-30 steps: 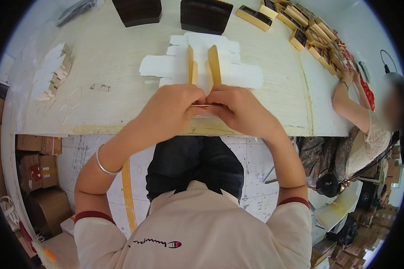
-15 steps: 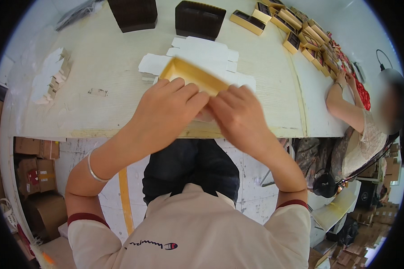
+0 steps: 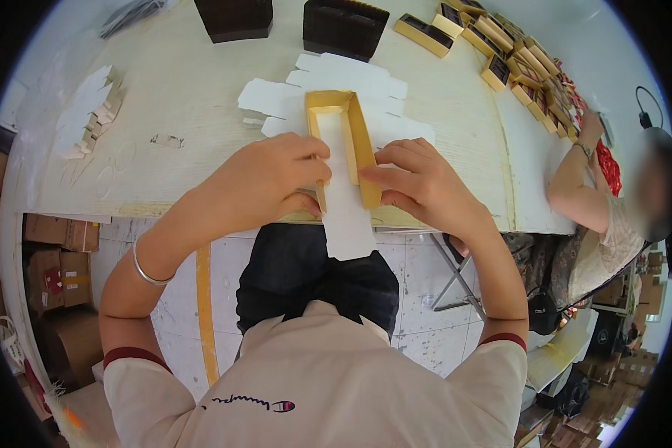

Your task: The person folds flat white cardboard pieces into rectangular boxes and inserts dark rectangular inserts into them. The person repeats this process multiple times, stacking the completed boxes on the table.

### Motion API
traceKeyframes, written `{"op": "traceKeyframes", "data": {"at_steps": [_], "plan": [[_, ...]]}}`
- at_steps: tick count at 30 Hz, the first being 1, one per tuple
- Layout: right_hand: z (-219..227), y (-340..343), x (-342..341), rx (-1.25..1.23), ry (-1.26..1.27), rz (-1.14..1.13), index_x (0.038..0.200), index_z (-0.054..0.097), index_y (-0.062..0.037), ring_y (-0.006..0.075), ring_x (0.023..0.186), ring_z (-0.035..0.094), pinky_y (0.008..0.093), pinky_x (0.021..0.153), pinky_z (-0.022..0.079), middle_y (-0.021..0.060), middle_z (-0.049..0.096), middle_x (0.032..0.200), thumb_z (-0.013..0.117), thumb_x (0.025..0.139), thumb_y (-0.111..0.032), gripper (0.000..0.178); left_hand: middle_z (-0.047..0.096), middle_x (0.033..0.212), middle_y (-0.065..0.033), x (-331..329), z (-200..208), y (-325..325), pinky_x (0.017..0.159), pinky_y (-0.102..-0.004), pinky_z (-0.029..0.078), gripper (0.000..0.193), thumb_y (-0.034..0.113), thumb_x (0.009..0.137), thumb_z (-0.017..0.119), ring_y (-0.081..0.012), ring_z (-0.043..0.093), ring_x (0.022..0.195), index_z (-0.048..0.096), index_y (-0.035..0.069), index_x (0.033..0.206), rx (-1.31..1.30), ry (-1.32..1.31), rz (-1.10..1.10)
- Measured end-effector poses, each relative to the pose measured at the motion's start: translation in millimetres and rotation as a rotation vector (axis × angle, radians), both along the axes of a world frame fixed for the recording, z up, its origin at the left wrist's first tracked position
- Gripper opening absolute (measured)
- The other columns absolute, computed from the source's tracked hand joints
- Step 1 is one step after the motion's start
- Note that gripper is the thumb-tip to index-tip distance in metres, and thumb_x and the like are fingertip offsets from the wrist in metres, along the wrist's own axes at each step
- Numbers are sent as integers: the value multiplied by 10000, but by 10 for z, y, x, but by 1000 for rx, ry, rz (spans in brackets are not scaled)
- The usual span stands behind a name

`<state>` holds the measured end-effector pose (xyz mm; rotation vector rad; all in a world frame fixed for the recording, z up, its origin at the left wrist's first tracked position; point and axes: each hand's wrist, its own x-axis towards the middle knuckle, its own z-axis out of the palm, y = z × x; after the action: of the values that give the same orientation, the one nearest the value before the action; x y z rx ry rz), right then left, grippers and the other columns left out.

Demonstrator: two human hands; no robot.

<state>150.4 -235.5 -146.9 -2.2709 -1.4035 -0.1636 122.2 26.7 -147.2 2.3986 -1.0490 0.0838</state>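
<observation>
Between my hands, at the near side of the table, is a partly folded small gold carton (image 3: 361,145). Its far end and two long sides stand up, while a white panel stretches flat toward me past the table edge. My left hand (image 3: 276,178) is closed on the left side wall near its near end. At the right side wall, my right hand (image 3: 425,183) pinches with thumb and fingers. Just beyond the carton, white flat carton blanks (image 3: 384,82) lie stacked on the table, partly covered by it.
Two dark brown tray stacks (image 3: 343,30) stand at the back. Many gold boxes (image 3: 496,73) are piled at the far right, where another person (image 3: 590,194) works beside red material (image 3: 609,168). White folded cardboard pieces (image 3: 86,112) lie at the left of the table (image 3: 164,175).
The carton has turned from lying crosswise to pointing lengthwise toward me. My hands have moved apart onto its two long sides, and its near white panel now hangs out over the edge.
</observation>
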Motion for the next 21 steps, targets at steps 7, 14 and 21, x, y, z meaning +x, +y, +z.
{"op": "traceKeyframes", "data": {"at_steps": [7,14,21], "plan": [[-102,183,25,102,79,-96,813,620,-59,253,764,517,368,686,411,74,526,778,753,654,-62,207,579,890,-43,165,-89,-69,714,-338,466,223,131,694,778,-244,551,835,608,48,811,-84,19,-19],[11,396,-131,178,690,-373,832,555,-35,259,822,563,387,754,442,99,548,786,683,686,28,204,527,767,-47,40,-79,-375,604,-309,438,174,62,712,765,-200,540,699,595,35,743,-186,249,223],[116,154,-393,61,64,-171,1064,608,-44,332,1016,547,401,857,447,124,592,1051,693,638,37,442,552,768,-73,23,-161,-341,618,-361,449,115,103,735,739,-254,594,695,642,52,769,-231,294,243]]}}
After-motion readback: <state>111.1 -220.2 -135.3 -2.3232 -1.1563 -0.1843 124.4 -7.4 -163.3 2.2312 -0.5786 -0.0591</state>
